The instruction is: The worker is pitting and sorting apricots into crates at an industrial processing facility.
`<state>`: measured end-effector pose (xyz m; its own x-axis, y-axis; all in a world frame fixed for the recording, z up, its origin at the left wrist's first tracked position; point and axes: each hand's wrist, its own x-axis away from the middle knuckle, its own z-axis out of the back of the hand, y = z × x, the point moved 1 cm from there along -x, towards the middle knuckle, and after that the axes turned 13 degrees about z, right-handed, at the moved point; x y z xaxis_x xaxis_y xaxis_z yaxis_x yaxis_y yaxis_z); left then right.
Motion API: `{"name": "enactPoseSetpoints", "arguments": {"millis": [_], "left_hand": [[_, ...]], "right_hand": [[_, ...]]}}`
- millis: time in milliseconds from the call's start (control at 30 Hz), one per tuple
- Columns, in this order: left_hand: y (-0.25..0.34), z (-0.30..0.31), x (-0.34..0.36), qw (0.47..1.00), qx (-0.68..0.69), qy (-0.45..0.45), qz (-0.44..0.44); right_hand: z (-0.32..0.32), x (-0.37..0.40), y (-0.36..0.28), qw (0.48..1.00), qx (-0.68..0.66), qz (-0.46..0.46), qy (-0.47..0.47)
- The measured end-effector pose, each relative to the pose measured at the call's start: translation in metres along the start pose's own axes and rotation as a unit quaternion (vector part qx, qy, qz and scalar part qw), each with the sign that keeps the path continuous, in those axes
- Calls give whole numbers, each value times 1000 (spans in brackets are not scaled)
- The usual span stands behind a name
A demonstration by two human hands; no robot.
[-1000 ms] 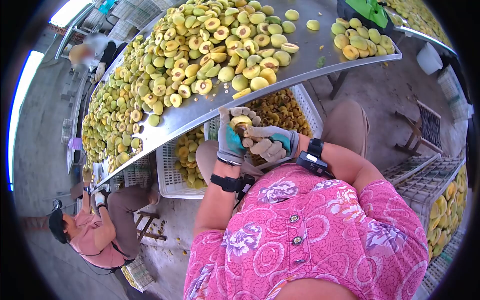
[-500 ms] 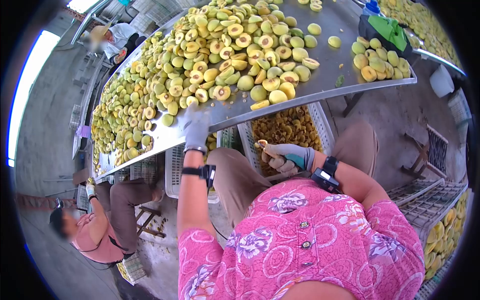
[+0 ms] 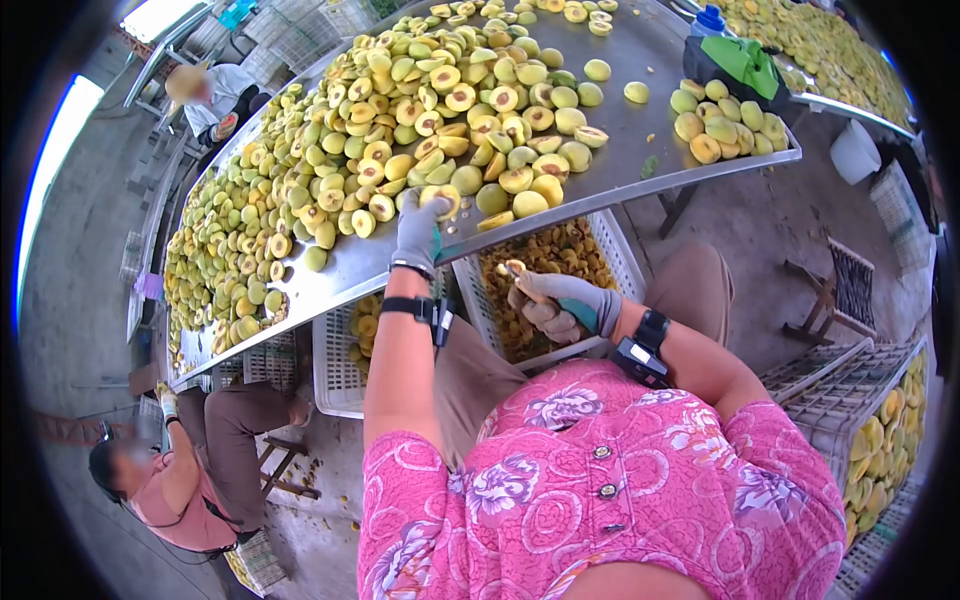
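My left hand (image 3: 420, 228), in a grey glove, is at the near edge of the metal table (image 3: 600, 190), its fingers closed round a halved fruit (image 3: 440, 201). Beside it lies a large heap of halved yellow-green fruit (image 3: 350, 150). My right hand (image 3: 562, 303), in a grey and teal glove, grips a small tool (image 3: 530, 287) above a white crate (image 3: 622, 262) of brown-yellow fruit pieces. Some pale, wet-looking matter shows at the tool's tip.
A second crate (image 3: 340, 385) stands below the table edge. Two people sit at the left, one in pink (image 3: 185, 490), one in a hat (image 3: 215, 100). A green bag (image 3: 745, 62), a stool (image 3: 840, 290) and stacked crates (image 3: 840, 410) are at the right.
My left hand has moved right along the table edge and taken hold of a halved fruit. My right hand stays over the crate with the tool. The whole view has shifted slightly.
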<state>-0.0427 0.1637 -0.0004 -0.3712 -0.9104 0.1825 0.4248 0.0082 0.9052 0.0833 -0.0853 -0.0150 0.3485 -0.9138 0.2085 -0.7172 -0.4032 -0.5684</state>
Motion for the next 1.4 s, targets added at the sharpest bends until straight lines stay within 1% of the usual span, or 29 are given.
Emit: {"name": "enactPoseSetpoints", "arguments": {"millis": [33,100,133,200,300,367,400,433,467,500,533,567,667,767,833,867,900,933,1000,1067,1100,1133,1167,1200,1233,1267,1333,1367,1400], "left_hand": [[-4,-6,7,965,255,-56,31],[-8,-9,24,900,417,-110,69],[-13,-16,34,900,416,-111,73],[-9,-42,63,806,562,-177,55],[-3,-61,99,785,568,-211,130],[-3,-66,110,797,550,-217,121],[-4,-67,112,800,551,-222,78],[-4,-66,113,802,551,-227,35],[-5,-67,106,766,610,-189,74],[-8,-65,103,767,609,-188,74],[-11,-63,100,741,635,-205,76],[-12,-63,100,714,659,-222,79],[-16,-67,104,739,627,-232,84],[-17,-73,110,751,606,-252,73],[-17,-77,112,745,622,-218,104],[-14,-79,115,745,621,-218,105],[-11,-80,119,757,606,-224,93],[-8,-81,122,769,591,-231,80],[-9,-82,123,778,582,-225,69],[-9,-84,124,787,573,-220,57],[-9,-84,125,817,542,-194,25],[-8,-84,125,844,509,-167,-8],[-5,-83,129,844,509,-168,-8],[2,-81,133,866,479,-142,-31],[6,-80,136,885,448,-115,-54],[5,-80,134,885,448,-114,-54],[1,-77,128,843,518,-136,58],[2,-74,129,843,518,-136,58],[2,-72,130,821,540,-172,71]], "right_hand": [[1,-1,-1,1000,-2,1,2],[1,-4,-4,992,-66,31,-104],[7,-8,-1,983,-119,31,-136],[-5,-7,-4,971,-169,32,-166],[-10,-8,-4,945,-250,27,-210],[-10,-9,-2,949,-239,46,-199],[-9,-9,3,970,-206,78,-100],[-9,-7,5,970,-207,79,-100],[-13,-3,3,993,-51,97,39],[-14,1,2,972,108,111,177],[-9,-1,4,957,184,157,162],[-15,1,2,957,182,157,163],[-32,11,-9,900,353,195,166],[-30,8,-16,871,415,210,155],[-32,7,-18,857,442,208,164],[-28,3,-16,834,476,224,165],[-24,1,-15,810,509,240,165],[-21,-1,-13,810,508,240,166],[-20,-2,-12,763,562,274,165],[-19,-5,-9,753,571,290,155],[-20,-5,-9,742,579,305,143],[-21,-3,-8,743,579,305,144],[-34,4,-12,764,559,282,154],[-41,8,-13,785,539,258,164],[-41,9,-13,785,539,258,164],[-41,8,-13,803,522,244,151],[-41,8,-10,822,504,229,137],[-42,7,-8,837,485,212,136],[-42,6,-5,853,466,194,135]]}}
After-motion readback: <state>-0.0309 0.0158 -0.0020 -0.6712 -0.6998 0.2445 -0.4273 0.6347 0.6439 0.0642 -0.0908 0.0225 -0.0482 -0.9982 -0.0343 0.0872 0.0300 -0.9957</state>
